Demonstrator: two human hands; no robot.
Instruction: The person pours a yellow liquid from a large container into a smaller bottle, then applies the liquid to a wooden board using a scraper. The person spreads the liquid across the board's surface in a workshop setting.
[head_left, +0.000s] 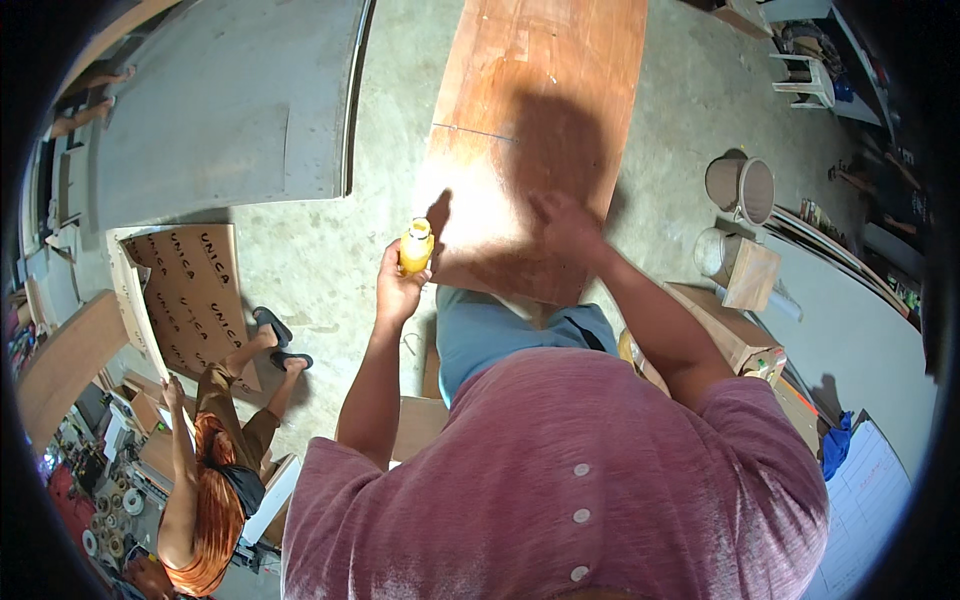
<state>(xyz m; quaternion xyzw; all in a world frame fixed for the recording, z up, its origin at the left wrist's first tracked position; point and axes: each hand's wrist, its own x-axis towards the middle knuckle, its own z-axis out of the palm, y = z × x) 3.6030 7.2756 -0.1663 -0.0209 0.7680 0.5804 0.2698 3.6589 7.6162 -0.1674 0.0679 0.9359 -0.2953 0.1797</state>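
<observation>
My left hand (400, 289) is closed around a yellow plastic bottle (416, 251), held upright beside the left edge of a long wooden panel (480, 82). The bottle's top faces me and looks uncapped. Over the near part of the panel, my right hand (564, 225) is stretched out with its fingers apart and nothing in it. Whether its fingertips touch the wood I cannot tell, as shadow covers them. A thin dark line runs partway across the panel from its left edge. Bright light falls on the wood between my hands.
A large grey sheet-topped table (225, 112) stands at upper left. Below it, a co-worker (214, 480) holds a printed cardboard sheet (191, 300). On the right are a bucket (756, 191), a cardboard box (712, 322), a white plastic chair (814, 82) and leaning boards.
</observation>
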